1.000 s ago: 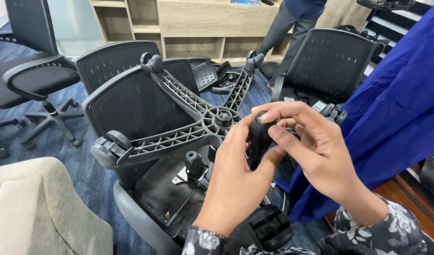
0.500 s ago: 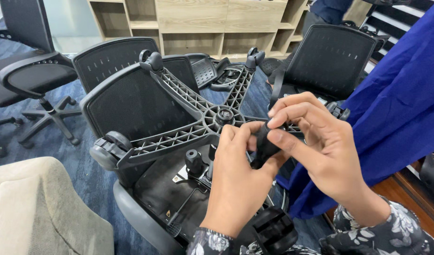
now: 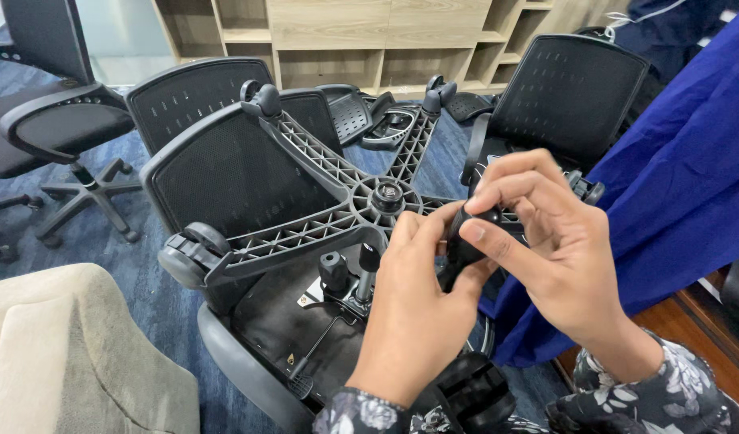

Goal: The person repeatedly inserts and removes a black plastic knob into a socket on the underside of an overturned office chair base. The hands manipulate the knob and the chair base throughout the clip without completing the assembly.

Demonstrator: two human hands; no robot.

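Caster: 1 small black part, most likely a chair wheel, though the fingers are hiding most of its shape. It is sitting between both hands, just in front of the star base and right of its hub.

Left hand: fingers are curling around the lower side of the caster, thumb pressing against it. Right hand: thumb and forefinger are pinching the upper end, remaining fingers arching over it.

Star base: grey ribbed plastic, arms radiating from the hub, lying atop an upturned chair seat. 1 grey wheel is showing at the near-left arm tip, 1 at the far-left tip and 1 at the far tip. The arm nearest the hands is running under them, its end out of sight.

Open room: blue carpet is lying bare to the left, between the base and an upright office chair. Mesh chair backs are crowding behind the base; another mesh back is standing just beyond the right hand. Blue cloth is closing off the right edge, touching nothing in the hands. Beige upholstery is filling the lower-left corner. Wooden shelving is lining the far wall.
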